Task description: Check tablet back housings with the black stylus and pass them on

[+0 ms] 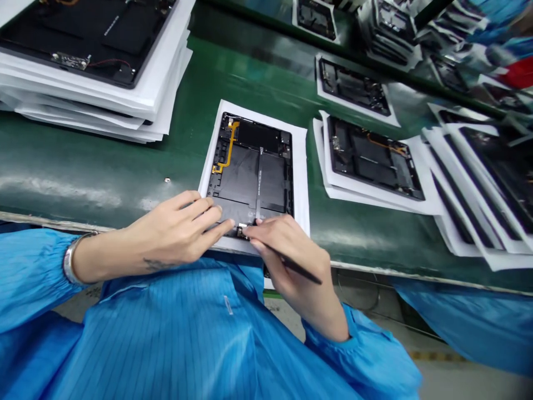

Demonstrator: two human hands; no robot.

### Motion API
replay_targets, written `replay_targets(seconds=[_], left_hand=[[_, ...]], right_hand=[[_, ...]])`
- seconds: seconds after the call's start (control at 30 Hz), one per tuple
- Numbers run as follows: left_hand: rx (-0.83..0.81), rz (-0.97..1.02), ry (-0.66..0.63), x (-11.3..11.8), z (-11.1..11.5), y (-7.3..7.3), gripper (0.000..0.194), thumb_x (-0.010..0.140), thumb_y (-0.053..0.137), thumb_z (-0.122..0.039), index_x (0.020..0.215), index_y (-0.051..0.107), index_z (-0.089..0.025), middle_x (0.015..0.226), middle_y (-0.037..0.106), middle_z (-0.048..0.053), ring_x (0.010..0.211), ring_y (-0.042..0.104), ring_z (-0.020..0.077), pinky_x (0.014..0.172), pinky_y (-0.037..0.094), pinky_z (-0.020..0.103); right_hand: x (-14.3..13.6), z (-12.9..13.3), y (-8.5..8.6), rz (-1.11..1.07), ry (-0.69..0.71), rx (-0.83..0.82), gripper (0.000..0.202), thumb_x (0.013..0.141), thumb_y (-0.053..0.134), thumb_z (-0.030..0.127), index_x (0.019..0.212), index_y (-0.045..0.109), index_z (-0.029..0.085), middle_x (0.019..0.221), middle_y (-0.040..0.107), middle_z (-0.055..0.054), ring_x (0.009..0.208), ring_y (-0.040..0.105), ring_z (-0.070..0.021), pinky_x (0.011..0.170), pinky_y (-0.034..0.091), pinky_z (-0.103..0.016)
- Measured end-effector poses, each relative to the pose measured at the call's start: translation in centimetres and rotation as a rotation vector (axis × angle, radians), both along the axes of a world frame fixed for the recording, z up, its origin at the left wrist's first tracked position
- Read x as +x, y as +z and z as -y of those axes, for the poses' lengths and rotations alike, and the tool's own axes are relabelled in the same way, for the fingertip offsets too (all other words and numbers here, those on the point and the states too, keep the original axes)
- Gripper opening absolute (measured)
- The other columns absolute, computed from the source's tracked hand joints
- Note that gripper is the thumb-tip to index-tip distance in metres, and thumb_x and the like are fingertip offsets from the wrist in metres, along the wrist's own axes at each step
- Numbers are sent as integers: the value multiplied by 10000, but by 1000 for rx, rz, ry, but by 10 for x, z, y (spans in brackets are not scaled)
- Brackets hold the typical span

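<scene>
An opened tablet housing (245, 172) lies on a white sheet (300, 178) before me, its black inside facing up. An orange flex cable (230, 145) runs along its upper left, and a pale ribbon strip (260, 175) down its middle. My left hand (187, 228) rests over the lower left corner with fingers stretched out, the index fingertip beside a small metal part (241, 229) at the bottom edge. In my right hand (291, 250) is a slim black stick-like tool (302, 269), pinched like a pen; its tip, mostly hidden by the fingers, is at that metal part.
A tall stack of tablet housings and white sheets (166, 111) stands at the left. More housings on paper (375, 158) lie to the right, beside a leaning stack (470, 189). A tiny loose piece (167, 180) lies on the green bench (125, 161). Blue sleeves show at top right.
</scene>
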State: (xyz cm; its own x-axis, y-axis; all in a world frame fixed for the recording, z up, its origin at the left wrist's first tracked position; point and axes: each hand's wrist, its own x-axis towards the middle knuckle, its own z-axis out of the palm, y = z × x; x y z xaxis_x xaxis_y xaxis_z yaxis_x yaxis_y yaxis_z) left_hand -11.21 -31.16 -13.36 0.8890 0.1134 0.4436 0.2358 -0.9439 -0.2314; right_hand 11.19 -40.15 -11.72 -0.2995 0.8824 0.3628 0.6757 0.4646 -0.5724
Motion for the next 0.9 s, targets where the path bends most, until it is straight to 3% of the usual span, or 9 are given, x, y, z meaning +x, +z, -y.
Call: replay_targets(seconds=[0.1,0.2,0.33,0.47,0.53,0.63,0.73,0.83,0.9], left_hand=[[-10,-3,-3,-2,2,-2,285,1009,451,-111,1216,647,-94,1100,728,136,961,696,231,837,532,369],[-181,0,-6,-8,-3,-3,336,989,427,-90,1226,660,-142,1138,716,121,1044,682,234,897,540,385],[-861,202,161,-13,-28,4,517,940,439,-98,1425,545,-244,1485,520,99,1368,512,254,1086,488,437],[-1596,384,387,3,-54,20,815,935,592,-340,1616,174,-179,1671,112,213,1459,395,321,1001,557,434],[-1785,475,479,15,-61,26,926,923,629,-395,1623,74,-149,1663,56,260,1443,411,321,937,587,421],[-1820,554,537,31,-69,32,854,935,622,-377,1604,147,-143,1552,363,292,1219,614,265,837,605,391],[-1793,517,526,42,-73,35,491,911,648,-355,1314,579,-85,1165,687,196,894,695,186,740,583,306],[-1787,482,514,47,-76,37,250,837,733,-329,884,690,-87,877,704,86,717,639,123,668,515,216],[-1777,473,512,49,-78,37,230,801,768,-313,810,669,-105,800,677,40,683,605,106,636,474,187]], right_hand=[[-1,1,1,128,66,0,143,928,576,94,1015,680,140,890,714,-86,854,640,-206,778,539,-362],[0,-1,-4,4,44,23,143,928,584,93,1012,683,152,902,722,-80,845,646,-195,753,537,-347],[4,-4,-18,-311,-143,45,178,948,571,123,993,719,212,846,730,-35,803,663,-179,725,538,-335],[5,-3,-24,-444,-236,48,172,957,574,184,957,742,219,836,730,-42,771,671,-179,663,547,-316],[5,-4,-25,-459,-233,91,171,952,580,189,950,747,224,820,731,-40,747,675,-177,646,554,-306],[6,-8,-28,-498,-236,163,166,945,593,196,945,752,241,820,733,-30,729,682,-171,627,557,-287],[6,-9,-30,-540,-218,183,168,951,592,202,950,754,248,834,733,-25,731,681,-161,638,556,-277],[4,-5,-31,-568,-224,151,167,965,582,223,948,748,233,850,735,-34,766,677,-167,685,556,-298],[2,-3,-31,-587,-239,129,175,977,568,242,953,740,223,872,735,-41,797,674,-176,722,553,-324]])
